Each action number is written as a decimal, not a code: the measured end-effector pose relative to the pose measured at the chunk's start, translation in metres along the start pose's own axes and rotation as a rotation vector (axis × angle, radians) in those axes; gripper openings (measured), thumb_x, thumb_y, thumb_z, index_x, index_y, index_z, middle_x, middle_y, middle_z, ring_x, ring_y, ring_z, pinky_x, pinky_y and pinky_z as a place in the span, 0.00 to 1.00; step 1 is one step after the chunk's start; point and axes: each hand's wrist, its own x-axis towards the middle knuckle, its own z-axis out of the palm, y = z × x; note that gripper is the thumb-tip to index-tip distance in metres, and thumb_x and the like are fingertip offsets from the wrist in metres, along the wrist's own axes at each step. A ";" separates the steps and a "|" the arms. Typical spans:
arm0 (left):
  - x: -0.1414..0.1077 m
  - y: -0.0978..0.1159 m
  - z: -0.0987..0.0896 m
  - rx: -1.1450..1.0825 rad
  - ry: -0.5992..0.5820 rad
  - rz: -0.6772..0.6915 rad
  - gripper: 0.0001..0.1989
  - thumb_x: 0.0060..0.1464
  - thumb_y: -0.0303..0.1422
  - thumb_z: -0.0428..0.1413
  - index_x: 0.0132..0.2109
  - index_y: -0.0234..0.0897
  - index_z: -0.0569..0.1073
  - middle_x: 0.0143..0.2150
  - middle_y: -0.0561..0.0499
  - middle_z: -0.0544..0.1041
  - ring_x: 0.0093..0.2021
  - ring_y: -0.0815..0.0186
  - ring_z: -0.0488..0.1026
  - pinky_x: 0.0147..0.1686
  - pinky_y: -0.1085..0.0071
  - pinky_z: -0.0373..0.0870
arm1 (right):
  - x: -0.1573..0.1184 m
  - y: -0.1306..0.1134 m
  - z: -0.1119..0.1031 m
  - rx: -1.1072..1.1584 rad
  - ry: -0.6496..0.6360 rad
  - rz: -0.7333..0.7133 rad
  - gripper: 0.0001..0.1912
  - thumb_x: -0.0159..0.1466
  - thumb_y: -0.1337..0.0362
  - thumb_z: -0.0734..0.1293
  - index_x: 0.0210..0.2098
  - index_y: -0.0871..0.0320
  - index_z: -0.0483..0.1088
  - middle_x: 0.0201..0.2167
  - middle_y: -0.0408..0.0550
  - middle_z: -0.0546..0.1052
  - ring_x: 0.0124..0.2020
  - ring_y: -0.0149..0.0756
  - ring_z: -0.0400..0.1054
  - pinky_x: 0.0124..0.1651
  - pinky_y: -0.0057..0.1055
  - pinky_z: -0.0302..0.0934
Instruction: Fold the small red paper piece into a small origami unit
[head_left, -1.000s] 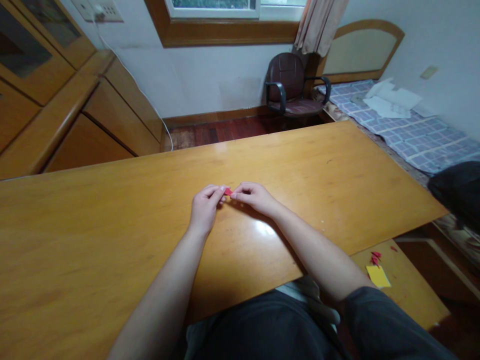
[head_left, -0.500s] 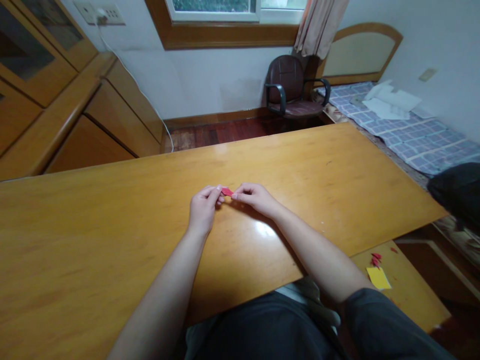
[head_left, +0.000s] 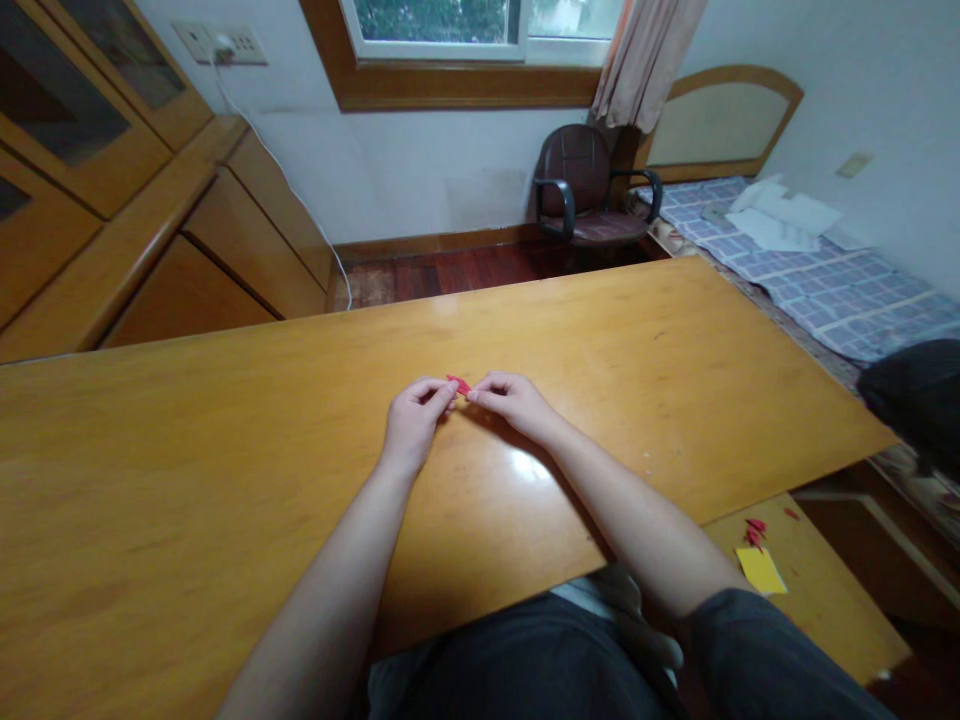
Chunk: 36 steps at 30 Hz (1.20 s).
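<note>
A small red folded piece, which looks like paper, is pinched between my two hands above the wooden table. My left hand grips its left end with thumb and fingers. On its right end, the thumb and forefinger of my right hand are closed. The fingertips hide parts of the piece, and its exact shape is too small to make out.
Lower right, a pulled-out board bears several red folded pieces and a yellow paper square. Beyond the table stands a brown armchair. A bed and a black bag are at right, a cabinet at left.
The red piece has turned a little between my fingers, and my left hand's fingers have shifted on it. The whole view has tilted slightly upward.
</note>
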 end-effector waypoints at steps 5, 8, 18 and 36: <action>0.001 -0.001 -0.001 -0.027 0.037 0.004 0.10 0.50 0.40 0.63 0.32 0.37 0.80 0.26 0.53 0.73 0.26 0.70 0.66 0.27 0.74 0.61 | -0.002 -0.002 0.001 0.012 -0.008 0.052 0.15 0.57 0.54 0.71 0.31 0.61 0.76 0.25 0.43 0.74 0.28 0.30 0.64 0.35 0.29 0.56; 0.003 -0.004 -0.002 -0.064 0.061 0.000 0.10 0.50 0.39 0.63 0.33 0.36 0.80 0.26 0.53 0.73 0.26 0.71 0.66 0.26 0.75 0.61 | -0.002 -0.002 0.000 0.020 -0.010 0.054 0.15 0.56 0.54 0.71 0.31 0.62 0.76 0.25 0.43 0.74 0.28 0.30 0.64 0.35 0.29 0.56; 0.007 -0.004 -0.001 -0.117 0.013 -0.029 0.14 0.49 0.42 0.64 0.38 0.36 0.80 0.33 0.51 0.77 0.29 0.70 0.70 0.31 0.75 0.65 | -0.001 0.000 -0.001 -0.018 0.016 0.022 0.14 0.57 0.55 0.72 0.31 0.62 0.77 0.27 0.44 0.74 0.31 0.31 0.65 0.38 0.29 0.57; 0.007 -0.003 0.002 -0.058 -0.021 -0.052 0.13 0.51 0.41 0.64 0.30 0.34 0.80 0.26 0.53 0.73 0.28 0.71 0.66 0.30 0.75 0.61 | 0.002 0.002 -0.001 -0.098 0.027 -0.022 0.15 0.59 0.54 0.71 0.30 0.61 0.78 0.26 0.44 0.73 0.30 0.30 0.64 0.36 0.29 0.56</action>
